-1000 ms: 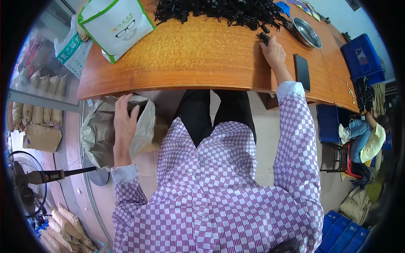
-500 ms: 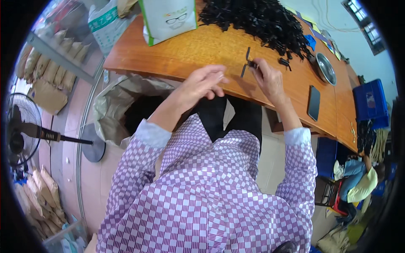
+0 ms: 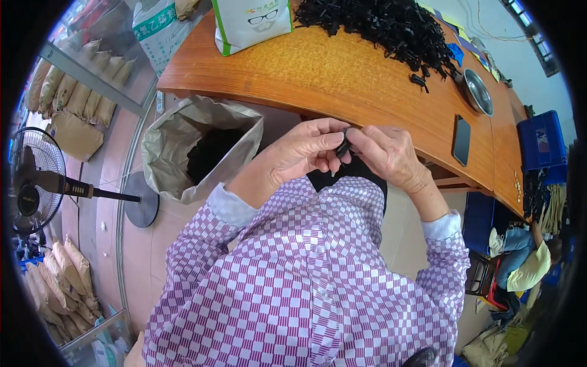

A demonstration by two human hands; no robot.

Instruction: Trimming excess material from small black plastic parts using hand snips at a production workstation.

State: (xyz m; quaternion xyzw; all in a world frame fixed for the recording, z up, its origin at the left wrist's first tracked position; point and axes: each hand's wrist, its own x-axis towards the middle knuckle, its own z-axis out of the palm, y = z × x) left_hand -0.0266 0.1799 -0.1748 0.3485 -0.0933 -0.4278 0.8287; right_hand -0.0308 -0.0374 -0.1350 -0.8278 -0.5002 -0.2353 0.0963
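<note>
Above my lap, just in front of the table's near edge, my left hand (image 3: 307,147) and my right hand (image 3: 387,153) meet. Between their fingertips is a small black plastic piece (image 3: 343,147), pinched from both sides; my fingers hide much of it. A heap of similar black plastic pieces (image 3: 385,30) covers the far part of the wooden table (image 3: 275,76). A few loose black pieces (image 3: 419,81) lie at the heap's near edge. Left of my lap stands an open pale sack (image 3: 168,150) with a dark mass inside.
On the table are a white and green bag (image 3: 254,27), a metal bowl (image 3: 477,92) and a dark phone (image 3: 461,140). A fan (image 3: 40,177) stands at the left, near stacked brown paper bags (image 3: 67,92). Blue crates (image 3: 543,147) and a seated person (image 3: 526,266) are at the right.
My right hand has come back from over the table toward my lap with a black piece. My left hand has moved right and now grips it too.
</note>
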